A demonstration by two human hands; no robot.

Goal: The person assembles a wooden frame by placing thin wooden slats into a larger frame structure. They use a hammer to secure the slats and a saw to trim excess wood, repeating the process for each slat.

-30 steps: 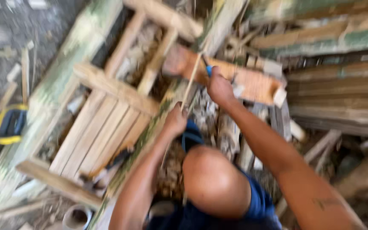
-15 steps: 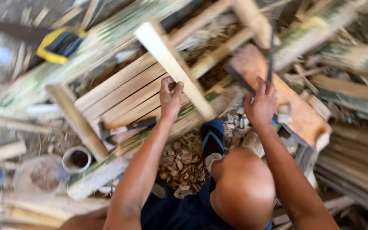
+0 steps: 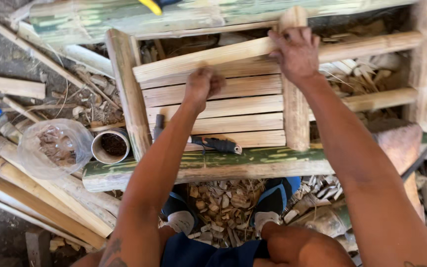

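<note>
The left hand (image 3: 202,85) was closed in a fist, its grip pressed on the slats of the bamboo frame (image 3: 223,106); whether anything lay inside the fist could not be told. The right hand (image 3: 296,52) was curled over the far end of an upright crosspiece (image 3: 295,99), fingers wrapped on it where it met the top slat. The frame rested flat across a green bamboo pole (image 3: 233,165) at its near edge, with a second green pole (image 3: 124,20) along the far side.

Against the frame half a second before, the slatted frame lay square to the view rather than slanted, and the right hand had shifted from the red wooden block (image 3: 396,143) onto the crosspiece. The left hand remained on the slats.

A dark-handled tool (image 3: 216,144) lay on the near slats, just right of the left forearm. A short bamboo tube (image 3: 110,146) stood left of the frame, a clear plastic bag (image 3: 55,147) of chips beside it. Wood shavings (image 3: 226,205) covered the floor between the person's feet.
</note>
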